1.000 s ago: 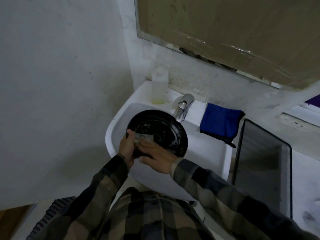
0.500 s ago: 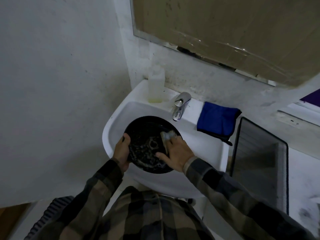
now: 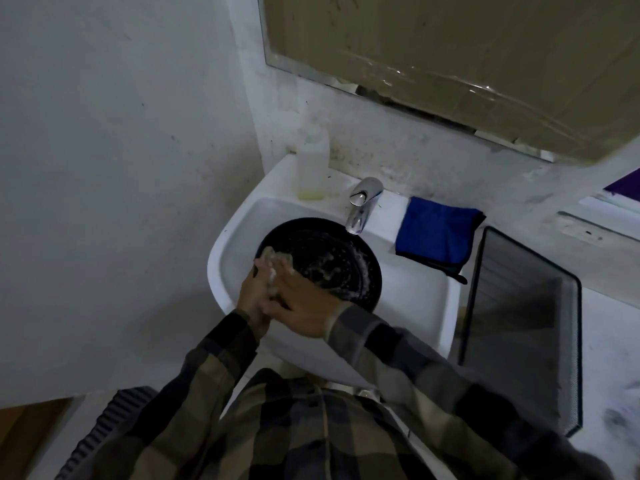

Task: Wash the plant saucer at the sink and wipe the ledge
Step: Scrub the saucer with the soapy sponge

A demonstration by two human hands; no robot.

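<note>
1. the plant saucer (image 3: pixel 332 268) lies in the bowl of the sink (image 3: pixel 415 299), just under the tap (image 3: pixel 360 209), black and streaked with suds. sitting it there keeps the suds over the bowl.
2. my left hand (image 3: pixel 252 299) grips the saucer's near-left rim, fingers curled over the edge. i judge this is the brace, so the dish doesn't spin or slide while it is scrubbed.
3. my right hand (image 3: pixel 304 310) lies flat, fingers straight and close together, pressing a pale sponge (image 3: pixel 277 259) onto the saucer's left inner face, right beside the left fingers. flat pressure spreads the sponge over more of the dish.
4. step in hand, as i read it: soaping, with rinsing not yet done. no water shows from the tap.
5. the blue cloth (image 3: pixel 436 237) lies folded on the sink's back-right shoulder, apart from the suds, likely kept for the ledge wipe.
6. edges: the saucer's far rim sits just beneath the spout, so lifting straight up there is tight. a bottle (image 3: pixel 313 168) stands at the back-left corner, near the wall.
7. open room: the bare bowl to the right of the saucer, and the near edge toward me. a dark mesh bin (image 3: pixel 519 323) crowds the sink's right side.
</note>
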